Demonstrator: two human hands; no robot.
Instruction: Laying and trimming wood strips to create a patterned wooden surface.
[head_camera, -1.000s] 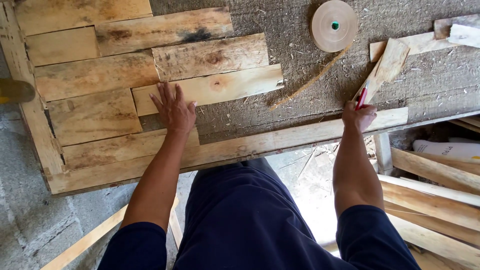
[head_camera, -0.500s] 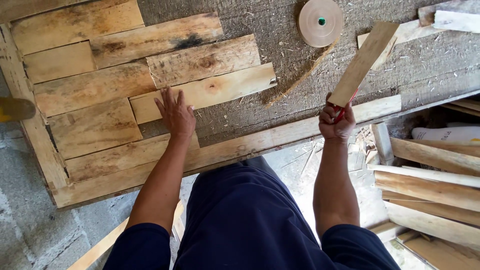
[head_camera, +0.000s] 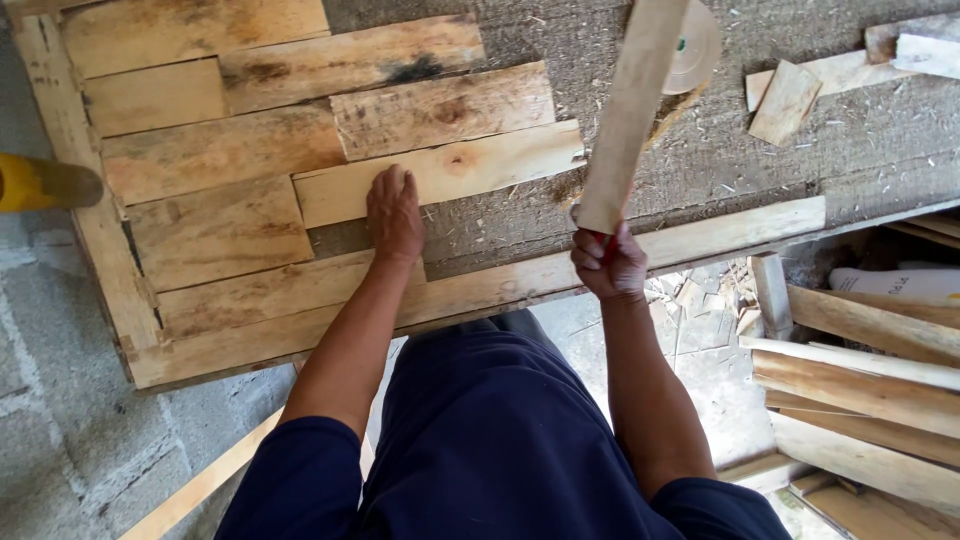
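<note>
The left hand (head_camera: 396, 212) lies flat, grasping nothing, on the pale plank (head_camera: 440, 178) at the panel's (head_camera: 100, 240) lower right edge, probably to keep it seated against its neighbours. The right hand (head_camera: 610, 265) is clenched round the bottom of one loose slat (head_camera: 630, 110), lifted toward twelve o'clock, with something red, likely a pencil, pinched alongside. About eight planks fill the panel; one tape roll (head_camera: 695, 45) sits at one o'clock, behind the slat; roughly six boards (head_camera: 860, 390) are stacked at four o'clock.
</note>
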